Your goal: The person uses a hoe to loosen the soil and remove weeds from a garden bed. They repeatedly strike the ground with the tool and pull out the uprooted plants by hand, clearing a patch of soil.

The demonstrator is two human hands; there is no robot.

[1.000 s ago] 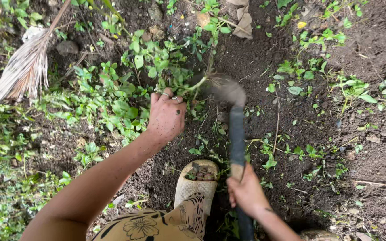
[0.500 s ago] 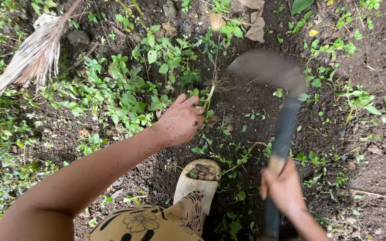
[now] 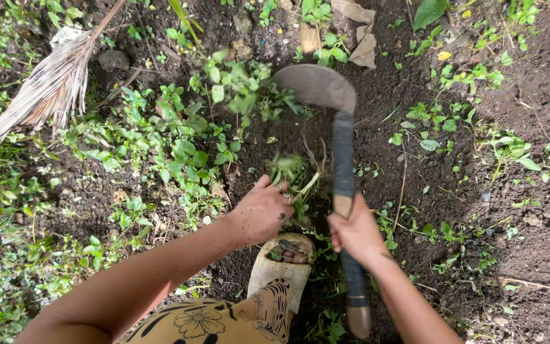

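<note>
My left hand (image 3: pixel 263 210), flecked with soil, grips a bunch of green weeds (image 3: pixel 297 173) just above my foot. My right hand (image 3: pixel 355 233) is closed round the dark handle of a curved sickle (image 3: pixel 335 114). Its grey blade hooks to the left, up over the weeds at the centre top. A dirty pale shoe (image 3: pixel 281 264) sits below and between both hands on dark soil. A patterned tan garment covers my knee at the bottom edge.
Leafy weeds (image 3: pixel 179 140) cover the ground left of the hands. A dried palm frond (image 3: pixel 46 89) lies at upper left, and dead brown leaves (image 3: pixel 358 32) lie at the top. Dark earth (image 3: pixel 529 267) with scattered sprouts spreads to the right.
My left hand pulled back toward my foot with weeds in its grip. The sickle swung from the right to the centre, blade now over the weeds, and my right hand moved left and up.
</note>
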